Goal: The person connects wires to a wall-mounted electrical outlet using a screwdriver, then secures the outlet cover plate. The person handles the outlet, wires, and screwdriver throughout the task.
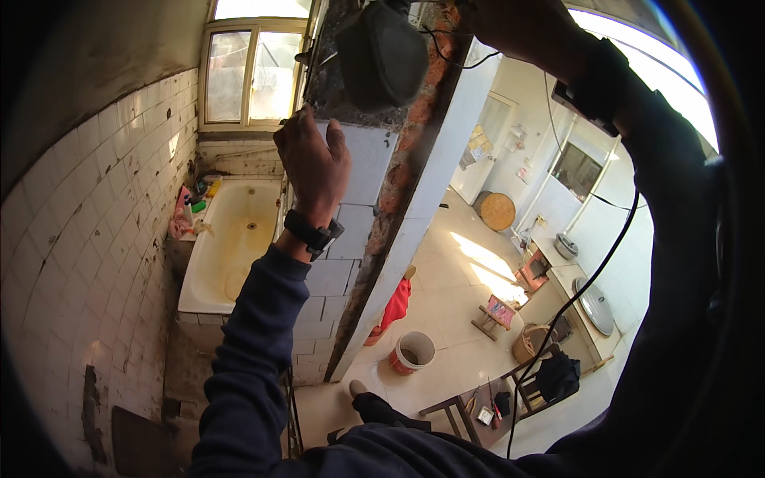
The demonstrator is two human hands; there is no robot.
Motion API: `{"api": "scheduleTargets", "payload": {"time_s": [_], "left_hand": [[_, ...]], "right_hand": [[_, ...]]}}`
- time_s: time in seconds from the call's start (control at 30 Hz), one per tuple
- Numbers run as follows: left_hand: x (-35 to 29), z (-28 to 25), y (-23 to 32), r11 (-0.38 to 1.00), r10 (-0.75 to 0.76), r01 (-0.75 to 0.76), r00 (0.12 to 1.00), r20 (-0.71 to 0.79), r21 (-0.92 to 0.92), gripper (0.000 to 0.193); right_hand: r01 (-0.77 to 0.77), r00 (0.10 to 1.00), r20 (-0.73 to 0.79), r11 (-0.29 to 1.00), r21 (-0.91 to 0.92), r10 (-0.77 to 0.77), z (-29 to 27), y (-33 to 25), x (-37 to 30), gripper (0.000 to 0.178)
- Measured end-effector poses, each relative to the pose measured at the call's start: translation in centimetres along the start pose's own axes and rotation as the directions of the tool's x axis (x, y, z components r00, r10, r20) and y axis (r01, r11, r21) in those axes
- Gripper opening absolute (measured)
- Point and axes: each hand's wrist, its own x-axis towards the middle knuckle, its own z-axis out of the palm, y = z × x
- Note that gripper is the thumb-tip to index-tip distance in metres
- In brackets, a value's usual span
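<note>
My left hand (316, 163) is raised to the tiled wall end in the middle. Its thumb stands apart from the half-bent fingers, which touch the upper edge of the white tiles (358, 163); I see nothing in them. Just above and to the right is a bulky dark grey object (381, 60), its kind unclear. Under it lies a rough dark patch of bared wall. My right hand (514, 28) reaches up to the top rim of the picture, beside the exposed brick edge (421, 119). Its fingers are mostly cut off. A thin black wire (470, 64) runs close to it.
On the left stands a stained bathtub (231, 239) beneath a window (255, 72). At right, below me, are a bucket (412, 352), a small folding stool (499, 312), a basket (530, 342) and a dark bench (478, 402) with tools. A black cable (586, 287) hangs near my right arm.
</note>
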Motion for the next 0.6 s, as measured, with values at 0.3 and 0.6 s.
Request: {"api": "scheduleTargets", "payload": {"time_s": [0.3,0.6], "left_hand": [[0.0,-0.1,-0.8,0.999,0.016,-0.016,0.999,0.028,0.035,0.044],[-0.7,-1.6,-2.9,0.965,-0.09,0.102,0.994,0.061,-0.24,0.048]], "right_hand": [[0.111,0.972,-0.224,0.98,0.167,-0.072,0.0,0.3,-0.2,0.009],[-0.113,0.981,-0.098,0.907,0.405,0.166,-0.5,1.9,-8.6,0.026]]}}
